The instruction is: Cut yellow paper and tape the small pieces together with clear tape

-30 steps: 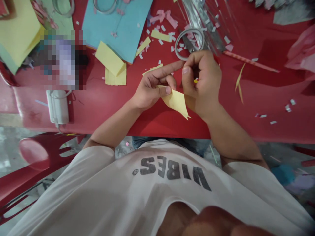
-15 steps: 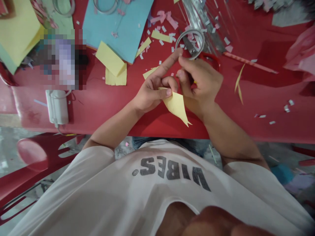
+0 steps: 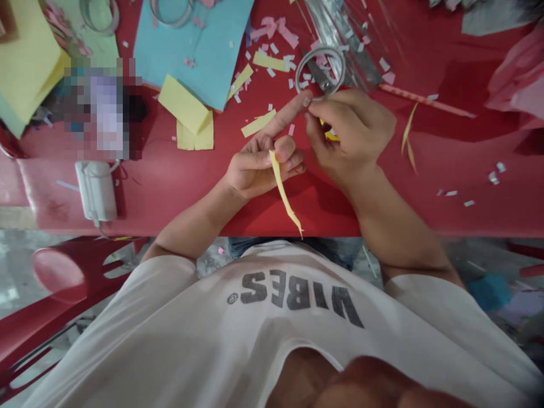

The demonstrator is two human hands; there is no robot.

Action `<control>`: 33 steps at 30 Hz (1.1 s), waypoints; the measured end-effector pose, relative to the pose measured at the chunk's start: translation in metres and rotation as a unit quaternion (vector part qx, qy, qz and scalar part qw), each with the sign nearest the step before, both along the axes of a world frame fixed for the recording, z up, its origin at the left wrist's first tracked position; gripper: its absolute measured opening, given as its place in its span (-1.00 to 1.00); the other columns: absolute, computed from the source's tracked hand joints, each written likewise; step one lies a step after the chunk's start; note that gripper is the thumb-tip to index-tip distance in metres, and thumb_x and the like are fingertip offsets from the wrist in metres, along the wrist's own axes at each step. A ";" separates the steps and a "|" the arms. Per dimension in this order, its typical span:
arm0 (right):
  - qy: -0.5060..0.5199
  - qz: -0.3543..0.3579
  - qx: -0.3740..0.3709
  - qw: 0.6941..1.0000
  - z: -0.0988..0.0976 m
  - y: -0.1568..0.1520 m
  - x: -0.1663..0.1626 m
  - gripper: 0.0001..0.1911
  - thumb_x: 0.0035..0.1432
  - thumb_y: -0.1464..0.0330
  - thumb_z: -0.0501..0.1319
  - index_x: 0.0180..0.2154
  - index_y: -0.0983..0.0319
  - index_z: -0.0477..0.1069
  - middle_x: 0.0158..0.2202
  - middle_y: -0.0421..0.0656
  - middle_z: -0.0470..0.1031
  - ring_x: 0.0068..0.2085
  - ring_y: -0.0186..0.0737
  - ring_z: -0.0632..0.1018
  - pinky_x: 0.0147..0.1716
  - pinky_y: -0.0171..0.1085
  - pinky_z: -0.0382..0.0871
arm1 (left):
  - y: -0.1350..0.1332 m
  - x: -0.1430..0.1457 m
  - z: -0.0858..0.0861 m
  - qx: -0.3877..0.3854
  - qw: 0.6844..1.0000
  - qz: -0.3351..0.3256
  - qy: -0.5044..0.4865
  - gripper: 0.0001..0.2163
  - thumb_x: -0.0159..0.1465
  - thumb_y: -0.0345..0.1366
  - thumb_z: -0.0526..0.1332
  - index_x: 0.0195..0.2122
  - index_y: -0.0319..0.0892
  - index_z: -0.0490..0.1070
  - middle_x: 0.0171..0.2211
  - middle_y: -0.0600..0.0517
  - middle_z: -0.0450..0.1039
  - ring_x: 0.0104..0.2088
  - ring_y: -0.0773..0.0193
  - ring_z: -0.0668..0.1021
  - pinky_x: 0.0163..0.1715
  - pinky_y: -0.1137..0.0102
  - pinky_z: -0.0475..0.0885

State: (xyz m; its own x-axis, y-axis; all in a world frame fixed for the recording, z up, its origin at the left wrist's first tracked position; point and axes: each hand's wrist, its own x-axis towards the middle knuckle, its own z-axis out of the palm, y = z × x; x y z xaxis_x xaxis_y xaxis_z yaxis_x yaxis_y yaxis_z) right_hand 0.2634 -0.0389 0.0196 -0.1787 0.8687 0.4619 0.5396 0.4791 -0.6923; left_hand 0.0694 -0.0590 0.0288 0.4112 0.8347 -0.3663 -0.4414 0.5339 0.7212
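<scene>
My left hand (image 3: 259, 164) pinches a narrow yellow paper strip (image 3: 283, 190) between its thumb and curled fingers, and the strip hangs down towards the table edge. The left index finger stretches out to my right hand (image 3: 351, 133), whose fingertips are closed on a small yellow paper piece (image 3: 330, 136), mostly hidden. Just beyond the right fingers lie metal scissors (image 3: 323, 79) inside a thin grey ring (image 3: 318, 71). Both hands are above a red table (image 3: 467, 153).
A blue card (image 3: 191, 51), yellow paper offcuts (image 3: 182, 110) and many paper scraps cover the far side of the table. A white power adapter (image 3: 96, 190) sits near the left front edge. Pink paper (image 3: 518, 73) lies at right, and a red chair (image 3: 57, 275) stands below left.
The wide pointed yellow paper in my left hand now appears as a narrow strip. A yellow piece shows in my right fingers, and the right hand has moved slightly right.
</scene>
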 end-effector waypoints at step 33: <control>0.101 0.052 0.241 0.964 0.026 0.030 0.017 -0.81 0.38 0.10 0.34 -0.19 0.03 0.62 -0.30 -0.26 0.52 -0.31 -0.20 0.52 -0.28 -0.14 0.41 | 0.034 -0.016 -0.030 0.552 0.782 0.200 0.209 -0.42 0.34 -0.03 0.35 0.36 0.16 0.27 -0.17 0.08 0.53 -0.24 0.27 0.67 -0.27 0.37 0.56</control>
State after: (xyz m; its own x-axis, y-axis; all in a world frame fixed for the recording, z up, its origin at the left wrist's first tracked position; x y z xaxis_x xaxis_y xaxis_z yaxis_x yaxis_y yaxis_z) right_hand 0.2806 -0.0089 0.0459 -0.1183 0.5271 0.8415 0.3493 0.8154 -0.4616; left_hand 0.0533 -0.0246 -0.0012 0.0739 0.7688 0.6352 -0.0172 -0.6359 0.7716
